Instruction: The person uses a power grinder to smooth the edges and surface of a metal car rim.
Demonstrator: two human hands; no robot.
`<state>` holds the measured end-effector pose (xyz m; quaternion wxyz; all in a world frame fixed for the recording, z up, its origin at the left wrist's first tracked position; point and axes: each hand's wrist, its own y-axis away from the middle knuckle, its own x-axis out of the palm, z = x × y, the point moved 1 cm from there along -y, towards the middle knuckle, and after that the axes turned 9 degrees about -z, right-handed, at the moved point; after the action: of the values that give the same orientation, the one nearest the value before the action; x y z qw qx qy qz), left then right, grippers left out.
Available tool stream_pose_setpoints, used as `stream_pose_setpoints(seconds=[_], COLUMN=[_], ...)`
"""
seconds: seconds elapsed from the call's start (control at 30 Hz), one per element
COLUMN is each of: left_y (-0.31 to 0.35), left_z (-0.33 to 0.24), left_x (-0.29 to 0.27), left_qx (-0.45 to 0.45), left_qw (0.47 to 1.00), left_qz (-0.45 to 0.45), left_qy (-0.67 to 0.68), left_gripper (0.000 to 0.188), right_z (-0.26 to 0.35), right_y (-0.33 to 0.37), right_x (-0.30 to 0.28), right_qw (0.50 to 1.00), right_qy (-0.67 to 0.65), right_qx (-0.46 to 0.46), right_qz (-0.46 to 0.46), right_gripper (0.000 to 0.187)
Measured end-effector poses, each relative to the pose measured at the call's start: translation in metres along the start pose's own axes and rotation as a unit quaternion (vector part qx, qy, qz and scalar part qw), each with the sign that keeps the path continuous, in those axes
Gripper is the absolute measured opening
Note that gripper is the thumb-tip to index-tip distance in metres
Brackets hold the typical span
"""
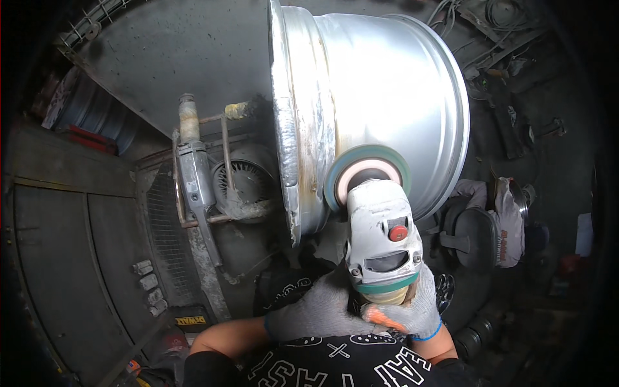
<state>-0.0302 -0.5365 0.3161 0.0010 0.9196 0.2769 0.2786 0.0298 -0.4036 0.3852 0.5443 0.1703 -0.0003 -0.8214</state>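
Observation:
A large silver wheel rim fills the top middle, lying on its side, with a rough, brownish band near its left lip. Below it points a white angle grinder with a red button and a green ring. Its round greenish disc overlaps the rim's lower side and seems to touch it. My right hand, in a grey knit glove with an orange patch, is closed round the grinder's rear body. From the left, my gloved left hand grips the same body; its fingertips are partly hidden.
A second grey power tool hangs on a metal frame left of the rim, beside a round motor housing. A dark seat with cloth over it stands at right. Grey cabinet doors line the left, and hoses lie at the far right.

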Motion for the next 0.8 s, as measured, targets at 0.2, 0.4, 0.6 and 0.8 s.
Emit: stream_pose_setpoints(seconds=[0.2, 0.4, 0.6, 0.8], left_y=[-0.005, -0.013, -0.02, -0.029], left_z=[-0.002, -0.026, -0.034, -0.045], left_x=[-0.007, -0.006, -0.004, 0.002], left_qx=[0.017, 0.077, 0.062, 0.054], left_qw=[0.998, 0.974, 0.984, 0.994], left_qz=[0.03, 0.052, 0.058, 0.046], left_qy=[-0.059, -0.206, -0.157, -0.087], left_gripper=[0.098, 0.097, 0.093, 0.093], right_z=[0.016, 0.024, 0.044, 0.056], right_y=[-0.003, -0.006, -0.013, -0.021], right_x=[-0.004, -0.002, -0.006, -0.01], right_qw=[1.0, 0.999, 0.994, 0.992], right_qy=[0.01, -0.026, -0.054, -0.072], right_qx=[0.005, 0.037, 0.095, 0.096], right_qz=[0.001, -0.011, -0.02, -0.031], right_gripper=[0.089, 0.089, 0.09, 0.09])
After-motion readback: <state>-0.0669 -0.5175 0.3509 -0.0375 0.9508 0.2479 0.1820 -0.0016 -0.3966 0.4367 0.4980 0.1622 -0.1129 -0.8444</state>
